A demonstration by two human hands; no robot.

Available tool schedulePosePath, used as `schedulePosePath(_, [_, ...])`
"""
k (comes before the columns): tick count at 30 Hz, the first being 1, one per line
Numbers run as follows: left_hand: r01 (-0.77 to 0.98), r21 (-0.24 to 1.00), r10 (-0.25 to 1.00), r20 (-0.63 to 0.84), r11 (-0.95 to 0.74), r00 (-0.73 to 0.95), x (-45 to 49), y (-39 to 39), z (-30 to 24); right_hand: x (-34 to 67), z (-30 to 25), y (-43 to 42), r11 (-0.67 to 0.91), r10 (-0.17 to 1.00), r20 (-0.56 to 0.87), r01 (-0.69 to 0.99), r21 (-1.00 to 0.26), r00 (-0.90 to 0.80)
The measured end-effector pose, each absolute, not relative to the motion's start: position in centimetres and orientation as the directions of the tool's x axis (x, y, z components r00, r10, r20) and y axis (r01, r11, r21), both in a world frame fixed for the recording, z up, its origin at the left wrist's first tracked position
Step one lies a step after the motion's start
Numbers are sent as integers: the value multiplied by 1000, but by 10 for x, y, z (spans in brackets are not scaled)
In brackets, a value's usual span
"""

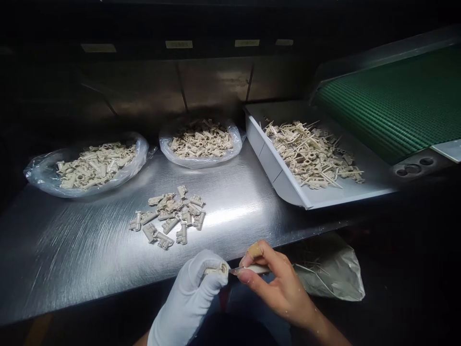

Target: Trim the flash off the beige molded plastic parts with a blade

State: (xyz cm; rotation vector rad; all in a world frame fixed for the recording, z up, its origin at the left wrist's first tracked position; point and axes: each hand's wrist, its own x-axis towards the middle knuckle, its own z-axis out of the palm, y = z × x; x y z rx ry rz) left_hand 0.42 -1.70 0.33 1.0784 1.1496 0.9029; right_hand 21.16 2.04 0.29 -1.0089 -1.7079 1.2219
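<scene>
In a white glove, my left hand (192, 293) is closed around a beige plastic part (220, 268), its round open end facing right. My bare right hand (277, 283), with a tan wrap on one finger, grips a small knife (260, 269) by its pale handle. The blade tip points left and lies close to the part's rim; whether they touch I cannot tell. Beyond my hands, a loose group of similar beige plastic parts (182, 233) lies on the metal table (108, 259).
Two clear plastic bags (142, 149) (200, 163) full of beige parts stand at the back. A grey tray (277, 178) at right holds parts with thin sticks. A green conveyor belt (392, 101) slopes behind it. Below the table edge hangs a plastic bag (338, 274).
</scene>
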Motion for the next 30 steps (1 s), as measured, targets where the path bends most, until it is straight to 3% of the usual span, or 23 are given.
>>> schedulePosePath(10, [214,973,967,-138,91,216,5,-13,6,209,2,20,273,927,179,267,-924,-328])
schedulePosePath(14, [363,929,983,6,-74,185,4,-15,6,208,0,20,279,928,187,271,-921,-322])
schedulePosePath(16, [341,935,984,32,-93,178,5,-17,6,207,-3,20,277,928,198,229,-933,-317])
schedulePosePath(21, [182,981,995,-76,63,64,12,-24,5,205,-10,15,337,917,289,144,-931,-274])
schedulePosePath(30, [92,985,984,-155,147,92,14,-24,10,202,-15,13,518,845,481,138,-844,-234])
